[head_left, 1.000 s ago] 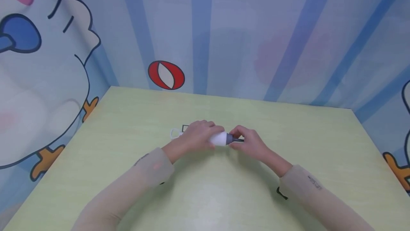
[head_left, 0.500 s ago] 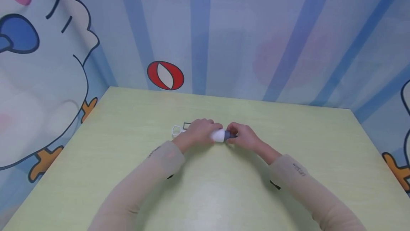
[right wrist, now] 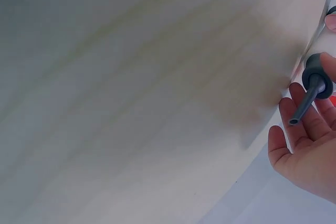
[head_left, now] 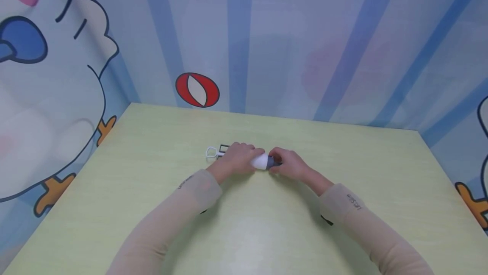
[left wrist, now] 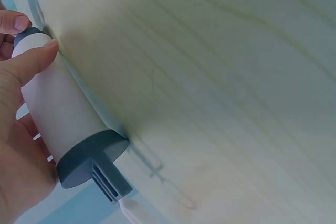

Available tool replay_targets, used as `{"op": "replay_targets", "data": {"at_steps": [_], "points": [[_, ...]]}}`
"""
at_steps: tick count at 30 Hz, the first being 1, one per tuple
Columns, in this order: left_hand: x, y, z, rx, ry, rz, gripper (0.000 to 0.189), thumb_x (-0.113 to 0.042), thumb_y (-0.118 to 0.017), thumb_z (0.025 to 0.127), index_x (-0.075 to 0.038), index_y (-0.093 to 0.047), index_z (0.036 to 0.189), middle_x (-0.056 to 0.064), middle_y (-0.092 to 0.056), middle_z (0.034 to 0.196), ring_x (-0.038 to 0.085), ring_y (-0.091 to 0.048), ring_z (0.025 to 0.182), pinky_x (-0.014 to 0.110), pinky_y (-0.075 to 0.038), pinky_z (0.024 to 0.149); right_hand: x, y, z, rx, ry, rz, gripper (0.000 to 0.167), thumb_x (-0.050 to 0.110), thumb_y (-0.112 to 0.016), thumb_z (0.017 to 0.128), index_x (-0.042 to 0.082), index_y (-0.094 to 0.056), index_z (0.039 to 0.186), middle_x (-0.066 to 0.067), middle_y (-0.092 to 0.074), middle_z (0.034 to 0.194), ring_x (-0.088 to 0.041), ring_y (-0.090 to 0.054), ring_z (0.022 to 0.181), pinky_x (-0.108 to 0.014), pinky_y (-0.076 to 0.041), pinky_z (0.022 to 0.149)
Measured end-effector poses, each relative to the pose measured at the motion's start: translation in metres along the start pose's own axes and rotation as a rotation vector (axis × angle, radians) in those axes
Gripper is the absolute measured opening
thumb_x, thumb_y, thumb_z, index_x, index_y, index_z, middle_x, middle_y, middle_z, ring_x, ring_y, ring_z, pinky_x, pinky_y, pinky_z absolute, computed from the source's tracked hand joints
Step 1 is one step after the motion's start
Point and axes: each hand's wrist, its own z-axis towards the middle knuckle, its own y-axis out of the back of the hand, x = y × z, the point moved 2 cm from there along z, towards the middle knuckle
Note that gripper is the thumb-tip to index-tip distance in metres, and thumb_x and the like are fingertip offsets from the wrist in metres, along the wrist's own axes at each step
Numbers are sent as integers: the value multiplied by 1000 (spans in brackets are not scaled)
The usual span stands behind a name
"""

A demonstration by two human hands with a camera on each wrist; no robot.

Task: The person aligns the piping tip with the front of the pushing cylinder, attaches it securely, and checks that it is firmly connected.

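Observation:
In the head view, both hands hold a syringe-like dispenser lying sideways, low over the table. Its white barrel point(head_left: 259, 161) is in the grip of my left hand point(head_left: 241, 157), thumb along the barrel in the left wrist view. My right hand point(head_left: 289, 163) pinches the dark grey nozzle cap point(head_left: 271, 162); the right wrist view shows the thin nozzle point(right wrist: 308, 99) sticking out over the fingers. Left of my left hand, a white loop point(head_left: 207, 153) and a dark rectangular frame point(head_left: 223, 145) poke out. A grey end cap point(left wrist: 89, 156) with a slotted stem meets a white rod point(left wrist: 134, 212).
The pale green table point(head_left: 244, 232) spreads around both hands. Behind it stands a blue striped backdrop point(head_left: 282, 54) with a red ball point(head_left: 207, 90) printed on it. Cartoon figures are printed at the left and right.
The dispenser and both hands have shifted slightly away from the viewer. My right hand now covers more of the nozzle. More of the loop and frame shows at the left.

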Motion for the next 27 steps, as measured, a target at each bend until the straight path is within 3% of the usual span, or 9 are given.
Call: {"op": "replay_targets", "data": {"at_steps": [19, 23, 27], "points": [[0, 1, -3, 25, 48, -66, 57, -31, -65, 77, -24, -43, 130, 3, -55, 121, 23, -52, 105, 42, -37, 88, -2, 4, -2, 34, -29, 3, 38, 14, -66, 77, 5, -53, 111, -13, -60, 106, -23, -56, 96, -36, -46, 80], [4, 7, -8, 22, 45, -90, 59, -35, -65, 77, -24, -42, 131, 1, -52, 125, 21, -50, 110, 42, -35, 91, -2, 14, -7, 27, -28, -5, 39, 18, -63, 80, 4, -52, 114, -13, -59, 108, -26, -55, 100, -40, -45, 83], [16, 19, -23, 2, 68, -175, 58, -40, -63, 78, -25, -43, 131, 0, -49, 129, 20, -46, 115, 42, -34, 95, -4, 35, -17, -15, -19, -37, 39, 21, -58, 84, 2, -51, 117, -16, -57, 112, -31, -51, 105, -45, -41, 87]]}}
